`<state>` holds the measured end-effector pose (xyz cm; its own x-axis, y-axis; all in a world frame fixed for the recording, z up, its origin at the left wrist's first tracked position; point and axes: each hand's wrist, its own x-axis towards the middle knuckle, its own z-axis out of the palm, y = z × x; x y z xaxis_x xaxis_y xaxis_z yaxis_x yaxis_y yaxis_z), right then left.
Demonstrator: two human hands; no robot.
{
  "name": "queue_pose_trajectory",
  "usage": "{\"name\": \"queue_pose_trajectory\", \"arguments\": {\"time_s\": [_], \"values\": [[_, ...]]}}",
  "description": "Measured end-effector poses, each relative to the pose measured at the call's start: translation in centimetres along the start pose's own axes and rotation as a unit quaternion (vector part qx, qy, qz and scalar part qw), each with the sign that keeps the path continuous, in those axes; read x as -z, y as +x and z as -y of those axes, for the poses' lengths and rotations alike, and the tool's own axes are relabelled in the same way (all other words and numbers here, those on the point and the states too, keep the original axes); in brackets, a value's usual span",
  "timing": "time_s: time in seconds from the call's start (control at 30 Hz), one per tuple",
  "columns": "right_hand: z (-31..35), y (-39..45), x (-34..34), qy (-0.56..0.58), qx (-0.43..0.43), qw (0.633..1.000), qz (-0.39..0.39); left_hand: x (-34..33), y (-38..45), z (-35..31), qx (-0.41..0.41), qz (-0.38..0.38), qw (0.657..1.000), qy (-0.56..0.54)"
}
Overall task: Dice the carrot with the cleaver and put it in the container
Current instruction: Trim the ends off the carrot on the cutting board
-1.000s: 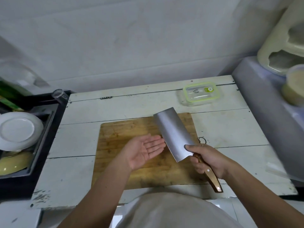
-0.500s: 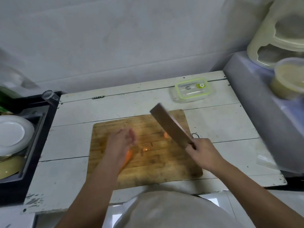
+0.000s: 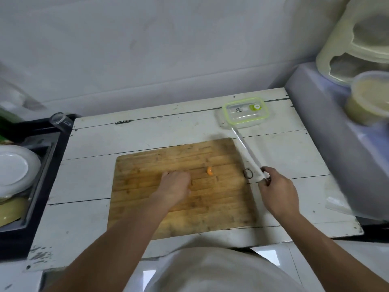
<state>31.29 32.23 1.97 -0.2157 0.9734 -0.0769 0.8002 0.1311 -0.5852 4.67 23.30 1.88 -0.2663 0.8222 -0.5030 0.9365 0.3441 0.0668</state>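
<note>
A wooden cutting board (image 3: 147, 165) lies on the white table. One orange carrot piece (image 3: 209, 171) sits on it right of centre. My left hand (image 3: 175, 186) rests palm down on the board's middle; a bit of orange shows at its fingertips, and what lies under the palm is hidden. My right hand (image 3: 277, 189) grips the cleaver (image 3: 245, 149) by its handle, just off the board's right edge. The blade is seen edge-on and points toward the clear container (image 3: 245, 111) with a green-rimmed lid at the table's back right.
A black rack (image 3: 31, 207) with a white plate (image 3: 14, 167) and a yellow bowl stands left of the table. An upturned glass (image 3: 61, 121) sits at its corner. To the right, a raised ledge (image 3: 336, 148) carries a cream holder and a tub.
My left hand turned palm down and lowered onto the board. The cleaver swung from over the board to beyond its right edge. Carrot pieces appeared on the board.
</note>
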Motion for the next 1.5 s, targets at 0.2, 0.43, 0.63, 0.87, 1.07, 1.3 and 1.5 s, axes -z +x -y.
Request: {"name": "queue_pose_trajectory", "arguments": {"time_s": [0.2, 0.43, 0.63, 0.87, 1.07, 1.3, 1.5], "values": [[-1.5, -0.2, 1.5, 0.016, -0.029, 0.999, -0.017, 0.7, 2.6, -2.0, -0.015, -0.14, 0.98, -0.142], [-1.7, -1.3, 1.8, 0.009, -0.042, 0.999, 0.011, 0.8, 6.4, -2.5, -0.197, -0.045, 0.978, -0.05], [-0.1, -1.6, 0.8, 0.005, -0.02, 0.999, 0.03, 1.6, 7.3, -1.5, -0.333, -0.06, 0.927, 0.164], [4.5, -1.3, -2.0, -0.014, 0.019, 0.997, 0.072, 3.7, 4.8, 1.7, -0.297, -0.122, 0.933, 0.161], [7.8, -2.3, -4.7, -0.014, 0.011, 0.997, 0.079, 4.1, 4.1, 16.6, -0.201, -0.196, 0.95, 0.14], [11.9, -3.6, -7.2, -0.063, 0.043, 0.988, 0.137, 2.0, 2.3, 22.2, -0.238, -0.078, 0.943, 0.22], [11.8, -4.5, -8.0, -0.007, 0.028, 0.993, 0.118, 5.1, 1.5, 24.3, -0.27, -0.154, 0.94, 0.143]]}}
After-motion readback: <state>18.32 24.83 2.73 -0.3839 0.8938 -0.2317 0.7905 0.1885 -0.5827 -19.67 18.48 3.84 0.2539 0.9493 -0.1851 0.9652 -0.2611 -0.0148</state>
